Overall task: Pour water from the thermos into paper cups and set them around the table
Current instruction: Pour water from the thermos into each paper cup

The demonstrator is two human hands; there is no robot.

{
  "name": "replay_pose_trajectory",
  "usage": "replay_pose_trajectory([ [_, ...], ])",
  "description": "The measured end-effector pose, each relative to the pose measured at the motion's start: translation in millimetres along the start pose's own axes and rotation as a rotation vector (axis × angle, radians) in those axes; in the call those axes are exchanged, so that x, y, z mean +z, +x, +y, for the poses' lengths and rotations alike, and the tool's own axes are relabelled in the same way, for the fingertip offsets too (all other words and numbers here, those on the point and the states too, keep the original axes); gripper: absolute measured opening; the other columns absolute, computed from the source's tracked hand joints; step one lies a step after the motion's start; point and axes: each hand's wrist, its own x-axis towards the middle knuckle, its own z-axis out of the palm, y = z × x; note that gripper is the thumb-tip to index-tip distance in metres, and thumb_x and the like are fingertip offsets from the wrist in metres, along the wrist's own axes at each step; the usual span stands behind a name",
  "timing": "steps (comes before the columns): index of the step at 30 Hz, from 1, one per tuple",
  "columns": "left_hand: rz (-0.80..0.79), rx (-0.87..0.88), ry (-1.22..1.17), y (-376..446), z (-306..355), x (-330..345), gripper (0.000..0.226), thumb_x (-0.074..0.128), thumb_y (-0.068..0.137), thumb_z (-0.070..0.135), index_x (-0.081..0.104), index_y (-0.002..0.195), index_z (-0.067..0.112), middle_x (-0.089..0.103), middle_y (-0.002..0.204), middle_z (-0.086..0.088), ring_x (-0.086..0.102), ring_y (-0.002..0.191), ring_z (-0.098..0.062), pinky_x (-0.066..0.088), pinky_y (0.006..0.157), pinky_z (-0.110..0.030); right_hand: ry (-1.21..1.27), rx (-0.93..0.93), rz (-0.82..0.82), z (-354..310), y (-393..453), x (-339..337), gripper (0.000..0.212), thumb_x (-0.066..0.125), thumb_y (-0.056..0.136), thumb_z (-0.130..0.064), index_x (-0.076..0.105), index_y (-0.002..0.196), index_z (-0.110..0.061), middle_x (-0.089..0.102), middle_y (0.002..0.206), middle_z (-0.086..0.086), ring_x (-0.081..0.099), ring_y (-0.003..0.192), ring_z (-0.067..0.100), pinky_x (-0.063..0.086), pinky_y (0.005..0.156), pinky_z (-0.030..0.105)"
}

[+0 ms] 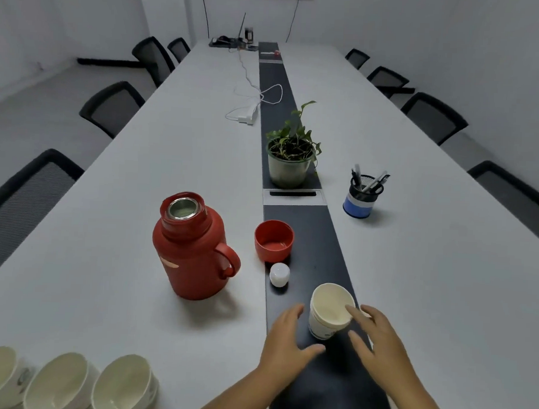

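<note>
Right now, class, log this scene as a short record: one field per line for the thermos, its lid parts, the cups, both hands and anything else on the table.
thermos: red thermos, upright, mouth open, handle toward the dark strip
red cap: off, open side up, on the strip's left edge
white stopper: on the strip, nearer than the cap
cup: paper, on the strip, looks empty
spare cups: three, bottom left
left hand: open, left of the cup
right hand: open, fingertip at the cup's rim
others: plant, pen holder
</note>
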Motion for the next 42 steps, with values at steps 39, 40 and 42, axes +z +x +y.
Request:
replay_pose_trajectory([
  [39, 0.129, 0.026, -0.263, 27, 16, 28, 0.057, 0.080, 0.054, 0.030, 0.038, 0.093, 0.036, 0.047, 0.101, 0.021, 0.051, 0.093, -0.001, 0.041, 0.065, 0.001, 1.043, -0.013, 0.503, 53, -21, -45, 0.066, 0.044, 0.071, 0.028, 0.053, 0.066, -0.036, 0.065, 0.093, -0.028, 0.058, 0.085, -0.009, 0.048, 0.065, 0.007],
  [40, 0.149, 0.035, -0.269, 31, 17, 30, 0.058, 0.082, 0.057, 0.025, 0.037, 0.093, 0.037, 0.046, 0.100, 0.022, 0.051, 0.093, 0.001, 0.040, 0.065, 0.002, 1.049, -0.006, 0.512, 55, -24, -44, 0.065, 0.045, 0.070, 0.029, 0.052, 0.070, -0.036, 0.065, 0.093, -0.028, 0.058, 0.086, -0.009, 0.048, 0.066, 0.007],
  [42, 0.185, 0.039, -0.280, 37, 19, 36, 0.060, 0.082, 0.061, 0.020, 0.036, 0.094, 0.039, 0.044, 0.101, 0.024, 0.049, 0.093, 0.002, 0.038, 0.067, 0.004, 1.024, 0.002, 0.532, 58, -32, -43, 0.061, 0.059, 0.062, 0.023, 0.048, 0.085, -0.033, 0.063, 0.092, -0.030, 0.058, 0.086, -0.010, 0.048, 0.068, 0.006],
])
